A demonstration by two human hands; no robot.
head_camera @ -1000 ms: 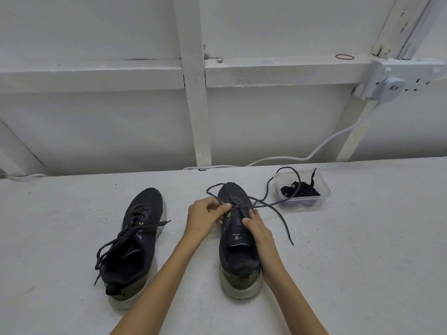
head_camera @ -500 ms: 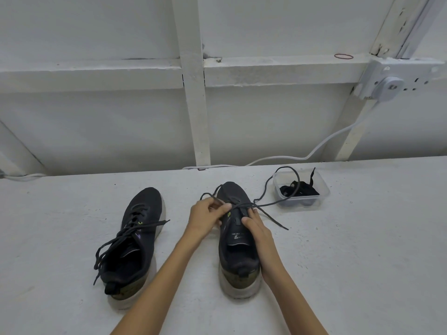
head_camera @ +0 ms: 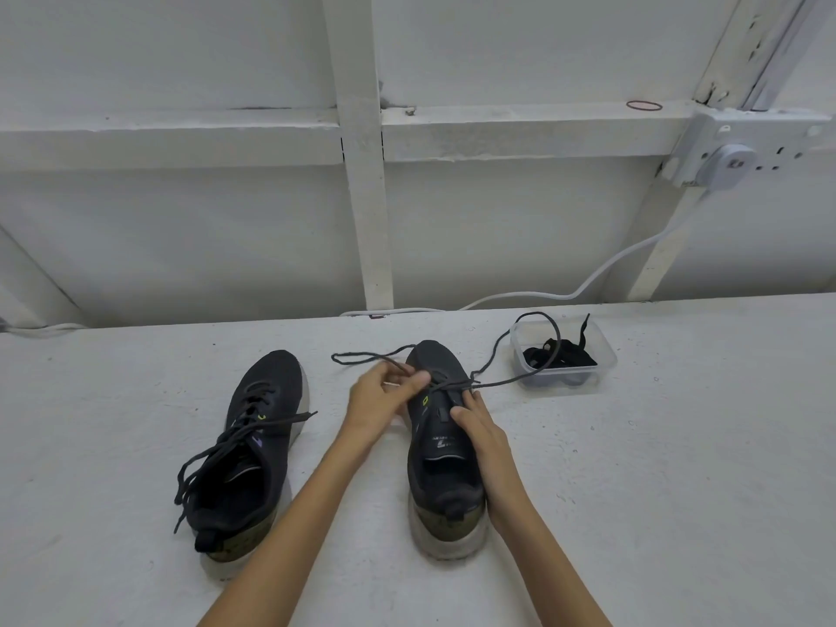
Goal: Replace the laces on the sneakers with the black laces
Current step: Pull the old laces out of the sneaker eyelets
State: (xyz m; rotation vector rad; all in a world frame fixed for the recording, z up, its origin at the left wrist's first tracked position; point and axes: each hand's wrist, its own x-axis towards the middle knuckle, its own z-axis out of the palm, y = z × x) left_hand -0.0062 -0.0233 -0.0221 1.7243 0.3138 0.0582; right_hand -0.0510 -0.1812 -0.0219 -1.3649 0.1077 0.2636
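On white speckled bench (head_camera: 633, 491) below white-framed wall (head_camera: 181, 242), left grip (head_camera: 377, 402) pinching lace (head_camera: 497, 381), right grip (head_camera: 482, 429) clasping sneaker (head_camera: 439, 359)

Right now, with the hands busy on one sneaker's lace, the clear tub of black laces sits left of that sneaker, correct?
No. The head view shows the clear tub of black laces right of that sneaker; the rest holds.

sneakers (head_camera: 271, 382): 2 | hands (head_camera: 377, 402): 2 | clear tub (head_camera: 605, 345): 1 | wall socket (head_camera: 764, 142): 1 | red rubber band (head_camera: 643, 105): 1
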